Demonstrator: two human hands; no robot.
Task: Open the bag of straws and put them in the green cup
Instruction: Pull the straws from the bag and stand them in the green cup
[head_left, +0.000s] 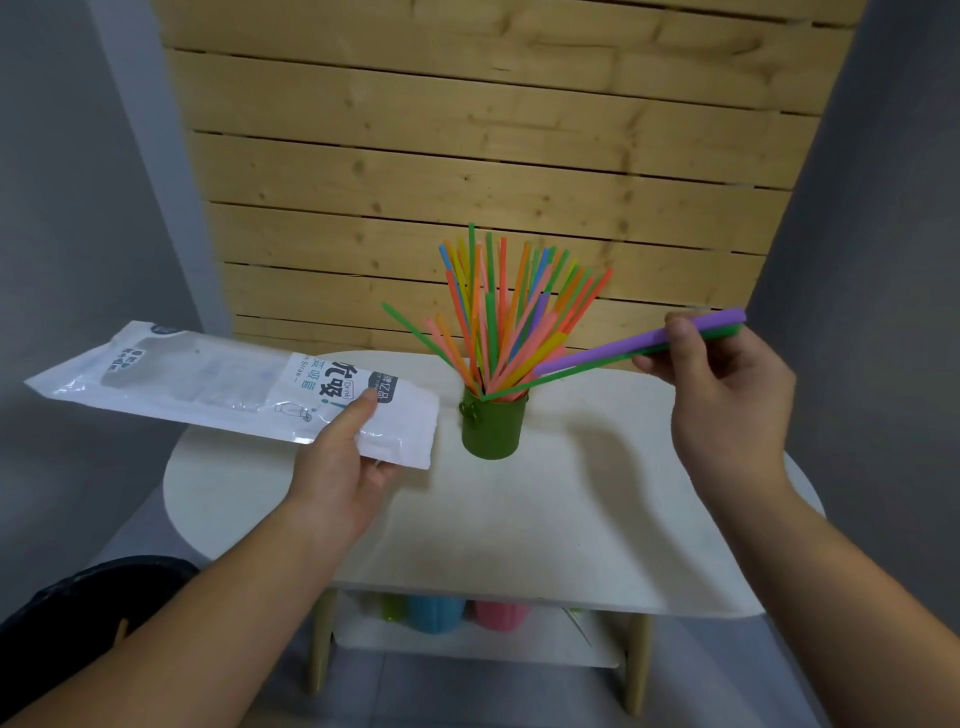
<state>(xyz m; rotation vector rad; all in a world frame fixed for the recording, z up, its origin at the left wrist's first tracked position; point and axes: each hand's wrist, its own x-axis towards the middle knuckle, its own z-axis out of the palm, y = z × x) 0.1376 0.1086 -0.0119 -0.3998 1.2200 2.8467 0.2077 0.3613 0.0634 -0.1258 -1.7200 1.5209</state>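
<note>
Evidently nearing the end, the right hand (722, 395) pinches a purple straw (623, 348) and a green straw (545, 382) between thumb and curled fingers. They slant down to feed the green cup (491, 428), where the other straws (498, 312) fan out. The left hand (337, 467) grips the straw bag (208, 379), seemingly empty, with its thumb on top, holding it off to the side.

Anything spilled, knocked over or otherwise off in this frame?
Nothing is spilled or damaged. The green cup stands upright on the table, with straws fanned inside it. One green straw leans far out to the left. The left hand holds the bag; the right hand pinches a purple straw.
</note>
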